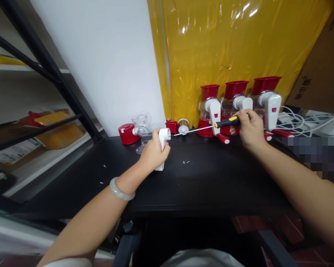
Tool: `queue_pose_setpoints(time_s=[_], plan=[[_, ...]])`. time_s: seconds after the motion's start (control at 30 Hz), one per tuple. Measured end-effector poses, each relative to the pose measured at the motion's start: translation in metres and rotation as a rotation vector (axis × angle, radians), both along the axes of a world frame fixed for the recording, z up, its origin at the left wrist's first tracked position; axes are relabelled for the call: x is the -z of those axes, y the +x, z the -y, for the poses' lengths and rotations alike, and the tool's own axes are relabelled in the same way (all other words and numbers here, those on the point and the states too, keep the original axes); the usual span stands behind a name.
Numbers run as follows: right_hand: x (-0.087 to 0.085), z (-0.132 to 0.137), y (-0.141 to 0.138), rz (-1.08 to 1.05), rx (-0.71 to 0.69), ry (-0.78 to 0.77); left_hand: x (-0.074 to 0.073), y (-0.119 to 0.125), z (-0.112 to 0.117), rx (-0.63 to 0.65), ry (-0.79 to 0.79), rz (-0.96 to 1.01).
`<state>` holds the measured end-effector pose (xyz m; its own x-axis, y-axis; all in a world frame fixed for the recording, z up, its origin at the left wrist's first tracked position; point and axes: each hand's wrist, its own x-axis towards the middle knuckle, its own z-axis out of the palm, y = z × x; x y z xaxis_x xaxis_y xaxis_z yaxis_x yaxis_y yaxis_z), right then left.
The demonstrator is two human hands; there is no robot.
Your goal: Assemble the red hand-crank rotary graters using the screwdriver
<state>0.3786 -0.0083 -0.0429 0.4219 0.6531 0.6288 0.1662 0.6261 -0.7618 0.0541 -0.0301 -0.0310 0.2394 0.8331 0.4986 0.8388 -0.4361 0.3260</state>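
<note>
My left hand (153, 152) grips a white plastic crank handle (163, 140), held upright just above the black table (200, 178). My right hand (250, 129) holds a screwdriver (211, 128) with a black and yellow grip. Its long metal shaft points left, and the tip meets the top end of the white handle. A pale bangle (121, 190) sits on my left wrist.
Three red and white hand-crank grinders (211, 107) (236, 100) (267, 102) stand at the back against yellow plastic sheeting. A red base (127, 133), a clear housing (141, 124), a small red part (172, 126) and a metal drum (183, 126) lie at the back left. Small screws (186, 162) lie mid-table. White cables (303, 120) sit at the right, shelving at the left.
</note>
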Motion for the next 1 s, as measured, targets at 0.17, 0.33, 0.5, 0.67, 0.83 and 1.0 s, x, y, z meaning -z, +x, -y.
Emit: queue_pose_setpoints(time_s=[0.17, 0.33, 0.5, 0.67, 0.83, 1.0], plan=[[0.003, -0.004, 0.003, -0.005, -0.112, 0.067, 0.0, -0.001, -0.001, -0.022, -0.007, -0.008], [0.007, -0.008, 0.006, 0.052, -0.065, 0.031, -0.002, 0.0, 0.0, -0.05, -0.018, -0.025], [0.006, -0.006, 0.006, 0.166, 0.085, 0.097, -0.002, 0.001, 0.001, -0.068, -0.022, -0.047], [0.001, 0.0, 0.003, 0.211, 0.172, 0.11, -0.001, 0.001, 0.001, -0.061, -0.022, -0.047], [-0.003, 0.007, -0.002, 0.16, 0.096, -0.015, -0.002, 0.0, 0.001, -0.055, -0.03, -0.052], [0.001, 0.003, 0.0, 0.078, -0.097, 0.011, -0.003, 0.0, 0.0, -0.071, -0.036, -0.048]])
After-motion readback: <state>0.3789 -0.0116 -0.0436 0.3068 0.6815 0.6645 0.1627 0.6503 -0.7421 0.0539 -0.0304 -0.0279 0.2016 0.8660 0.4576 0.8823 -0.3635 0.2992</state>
